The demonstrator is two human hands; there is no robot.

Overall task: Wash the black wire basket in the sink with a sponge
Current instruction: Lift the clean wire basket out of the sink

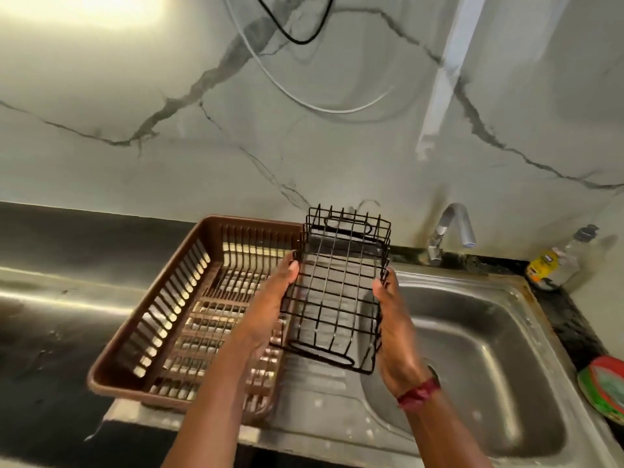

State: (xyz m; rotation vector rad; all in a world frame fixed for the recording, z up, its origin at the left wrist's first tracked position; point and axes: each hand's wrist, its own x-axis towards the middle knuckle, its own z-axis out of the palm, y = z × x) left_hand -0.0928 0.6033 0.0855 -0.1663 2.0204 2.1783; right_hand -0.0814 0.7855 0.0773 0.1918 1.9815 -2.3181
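The black wire basket point(334, 287) is held in the air over the left edge of the steel sink point(489, 336), just below the centre of the view. It is a long rectangular cage of thin black wire, welded into a grid of small squares, with low walls all round. An oval wire loop sits at each short end, one at the basket's twelve o'clock and one at its six. Its far end is tipped up towards the wall.

The left hand point(270, 309) grips the long side at the basket's nine o'clock, thumb hooked over the rim. The right hand point(395, 329) clasps the opposite side at three o'clock, with a red thread point(418, 393) round its wrist.

At the basket's eight o'clock lies a brown plastic dish rack point(135, 349). At two o'clock stands the tap point(452, 231), and a bottle point(553, 261) further right.
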